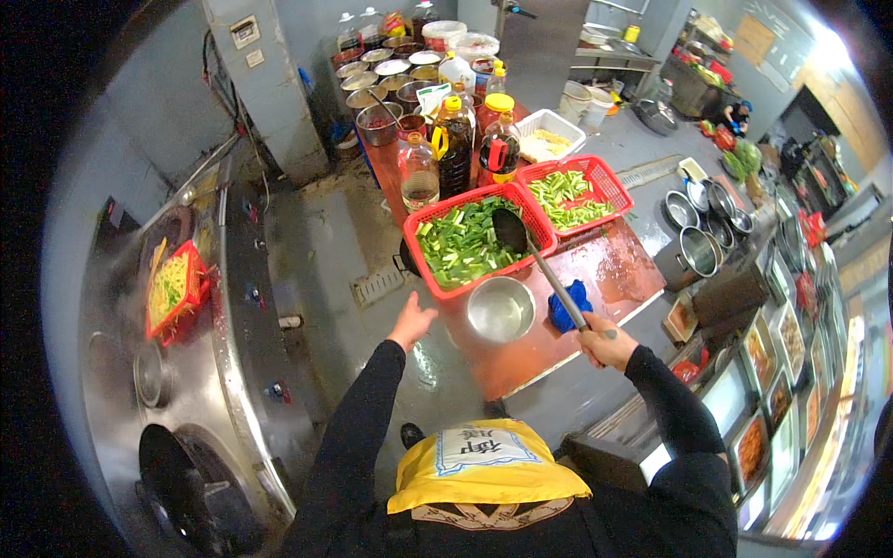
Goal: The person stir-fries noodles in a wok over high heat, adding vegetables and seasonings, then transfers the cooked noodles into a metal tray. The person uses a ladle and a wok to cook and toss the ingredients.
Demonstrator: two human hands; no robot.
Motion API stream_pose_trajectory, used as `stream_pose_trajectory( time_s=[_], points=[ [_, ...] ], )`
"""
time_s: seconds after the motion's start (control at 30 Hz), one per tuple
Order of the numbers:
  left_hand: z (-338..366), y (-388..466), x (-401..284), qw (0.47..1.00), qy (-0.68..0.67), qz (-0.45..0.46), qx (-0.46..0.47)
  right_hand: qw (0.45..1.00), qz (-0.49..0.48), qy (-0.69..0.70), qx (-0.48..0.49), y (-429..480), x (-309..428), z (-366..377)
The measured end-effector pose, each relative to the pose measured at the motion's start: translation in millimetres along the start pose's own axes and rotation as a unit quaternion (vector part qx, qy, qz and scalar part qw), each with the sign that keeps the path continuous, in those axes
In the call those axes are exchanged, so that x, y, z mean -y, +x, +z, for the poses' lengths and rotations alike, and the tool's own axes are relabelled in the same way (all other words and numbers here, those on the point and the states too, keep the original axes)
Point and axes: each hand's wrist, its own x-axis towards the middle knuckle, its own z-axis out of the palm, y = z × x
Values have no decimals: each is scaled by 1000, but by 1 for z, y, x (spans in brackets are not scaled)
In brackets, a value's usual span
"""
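My right hand [605,340] grips the handle of a long metal ladle [558,286]. The ladle's dark bowl lies over cut green vegetables [464,240] in a red plastic basket [427,277]. Nothing is held in my left hand [414,322], its fingers apart, just off the table edge near that basket. A round metal bowl [501,310] stands on the red-brown table [516,363] between my hands. Beside the bowl is a crumpled blue cloth [571,307]. Behind it, a second red basket [586,224] holds paler cut green stalks [565,192].
Bottles [455,146] and metal pots [379,125] crowd the table's far end. To the left runs a steel stove counter [188,390] with a wok [174,481] and a red basket of shredded food [171,289]. Food trays [750,446] line the right; a person [737,118] is far back.
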Motion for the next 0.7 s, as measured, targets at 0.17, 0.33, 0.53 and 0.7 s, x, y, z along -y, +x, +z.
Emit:
stream_pose_trajectory(
  time_s=[0.17,0.33,0.53,0.7],
  points=[
    [41,22,-34,994,-97,31,-36,981,43,157,102,15,6,-27],
    [54,24,-36,991,-100,10,-85,909,117,321,238,44,-4,-37],
    [48,23,-12,988,-147,-12,-39,849,123,462,226,35,-34,-51],
    [36,-10,27,985,-70,-58,-143,832,85,508,208,24,-53,-55]
  ],
)
